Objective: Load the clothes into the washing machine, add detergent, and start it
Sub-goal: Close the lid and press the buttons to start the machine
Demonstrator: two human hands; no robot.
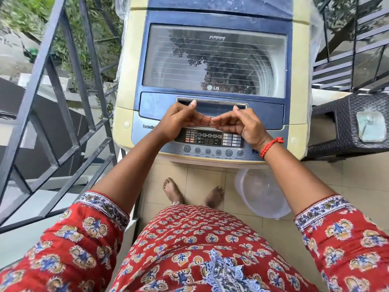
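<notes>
Black railing (63, 106) at left. Left hand (181, 121) loosely curled, empty, thumb at lid handle (211, 102) of closed washing machine (210, 85). Right hand (242, 125) likewise curled, empty, fingertips nearly meeting the left's above control panel (210, 140). Clear tub (261, 197) on floor below; dark wicker stool (353, 123) at right.

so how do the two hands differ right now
The right hand has a red thread bracelet at its wrist; the left hand has a bare wrist. The left hand sits nearer the TurboDrum label, the right nearer the panel's right-side buttons. Both are curled, thumbs at the lid handle, fingertips nearly meeting, holding nothing.
</notes>
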